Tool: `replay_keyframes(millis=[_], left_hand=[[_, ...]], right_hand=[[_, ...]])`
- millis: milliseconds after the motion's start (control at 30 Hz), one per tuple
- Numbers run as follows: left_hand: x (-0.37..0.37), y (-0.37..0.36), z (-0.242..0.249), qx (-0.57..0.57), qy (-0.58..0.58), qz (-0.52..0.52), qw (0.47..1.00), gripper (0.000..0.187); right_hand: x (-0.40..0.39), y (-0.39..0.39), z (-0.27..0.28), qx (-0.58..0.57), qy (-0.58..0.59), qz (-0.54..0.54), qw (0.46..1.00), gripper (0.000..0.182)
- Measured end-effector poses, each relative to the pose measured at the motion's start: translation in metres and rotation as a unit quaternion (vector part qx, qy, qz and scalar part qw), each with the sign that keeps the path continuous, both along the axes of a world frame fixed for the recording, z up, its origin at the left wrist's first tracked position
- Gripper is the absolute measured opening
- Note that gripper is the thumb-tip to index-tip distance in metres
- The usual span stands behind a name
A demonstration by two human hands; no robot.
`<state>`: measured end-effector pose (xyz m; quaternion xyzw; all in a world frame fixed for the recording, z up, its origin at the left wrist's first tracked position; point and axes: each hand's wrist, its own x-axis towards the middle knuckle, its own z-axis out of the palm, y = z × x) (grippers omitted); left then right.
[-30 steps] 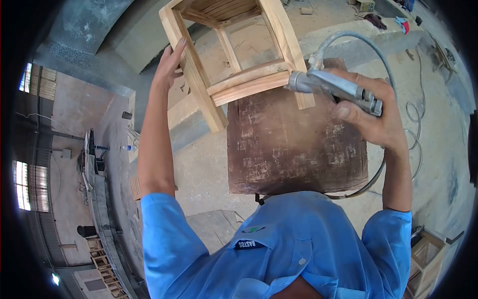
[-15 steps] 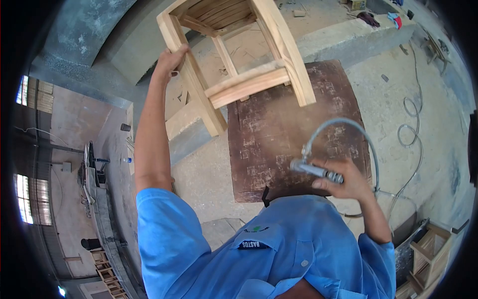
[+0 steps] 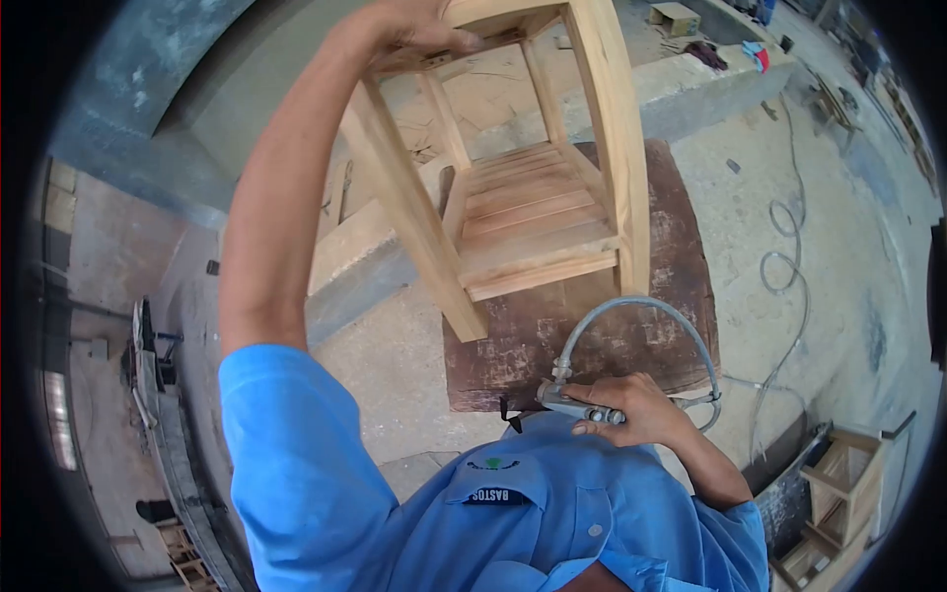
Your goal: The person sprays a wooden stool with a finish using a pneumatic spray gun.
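Note:
My left hand (image 3: 419, 25) is closed on the top rail of a small wooden table frame (image 3: 619, 148), near the top of the head view. The frame is pale bare wood with square legs and a slatted lower shelf (image 3: 538, 202). It stands tilted over a brown, paint-spotted board (image 3: 533, 355). My right hand (image 3: 636, 407) is wrapped around a metal spray gun (image 3: 577, 403), held low in front of my blue shirt and pointing left. A grey hose (image 3: 681, 321) loops from the gun's fitting round to the right.
A low concrete ledge (image 3: 681, 94) runs behind the board, with cloths (image 3: 705, 56) lying on it. A thin hose (image 3: 804, 286) coils across the floor to the right. More wooden furniture frames (image 3: 838, 483) stand at the lower right.
The wooden frame has swung lower and upright, bringing its slatted shelf into view. My left hand has shifted from a leg to the top rail. The spray gun has moved down and left, toward my body.

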<state>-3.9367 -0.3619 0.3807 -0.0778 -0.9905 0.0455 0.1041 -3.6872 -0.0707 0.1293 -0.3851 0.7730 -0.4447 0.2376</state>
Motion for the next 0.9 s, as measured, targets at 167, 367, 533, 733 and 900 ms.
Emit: replay_keyframes(millis=[167,367,533,733,900], left_hand=[[0.027,0.002,-0.033,0.052,-0.082,-0.136,0.986,0.074],[0.126,0.029,-0.09,0.036,0.022,-0.191,0.981,0.069],[0.212,0.05,-0.143,-0.002,0.069,-0.125,0.99,0.081],[0.27,0.024,-0.201,-0.073,0.055,0.019,0.996,0.087],[0.274,0.005,-0.245,0.003,0.215,0.26,0.941,0.076]], right_hand=[[0.02,0.013,-0.016,0.02,-0.011,-0.044,0.999,0.052],[0.05,0.076,-0.059,-0.023,-0.098,-0.106,0.989,0.058],[0.068,0.14,-0.095,-0.096,-0.144,-0.144,0.974,0.057],[0.082,0.201,-0.094,-0.097,-0.287,-0.151,0.941,0.054],[0.091,0.22,-0.088,-0.133,-0.229,-0.205,0.943,0.056]])
